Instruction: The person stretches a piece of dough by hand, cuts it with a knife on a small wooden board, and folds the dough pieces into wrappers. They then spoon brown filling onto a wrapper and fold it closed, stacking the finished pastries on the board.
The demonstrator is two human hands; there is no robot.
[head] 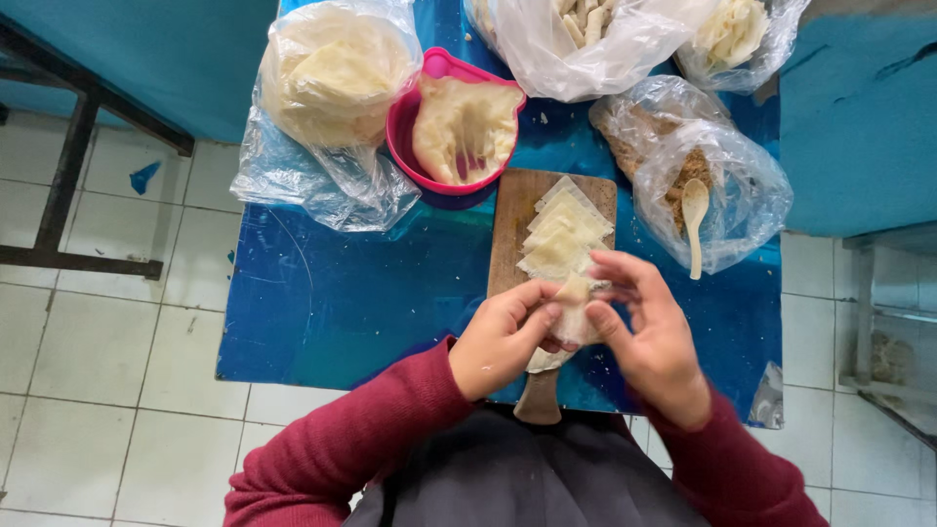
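Dough wrapper (574, 310), pale and folded, sits pinched between both hands just above the near end of the wooden board (514, 210). Left hand (503, 337): grip closed on the wrapper's left edge, thumb on top, fingers curled under. Right hand (649, 337): grip closed on the wrapper's right edge with thumb and forefinger, the other fingers fanned loose above. Both sleeves are dark red.

Landmark = board, lying lengthwise on the blue desk (332, 303), handle toward the person.
- On the board, beyond the hands: stack of flat square wrappers (566, 224), overlapped like shingles.
- Just left of the board's far end: pink bowl (415, 122) with a lump of dough (464, 127) in it.
- Further left of the board: clear bag of stacked round sheets (337, 78), touching the bowl.
- Right of the board: clear bag of brown crumbly filling (698, 176), with a pale spoon (695, 210) lying in it.
- Beyond the board, at the far edge of the desk: two more clear bags, one of rolled pieces (586, 29), one of pale folded pieces (737, 34).

White tiled floor (117, 390) is around the desk.
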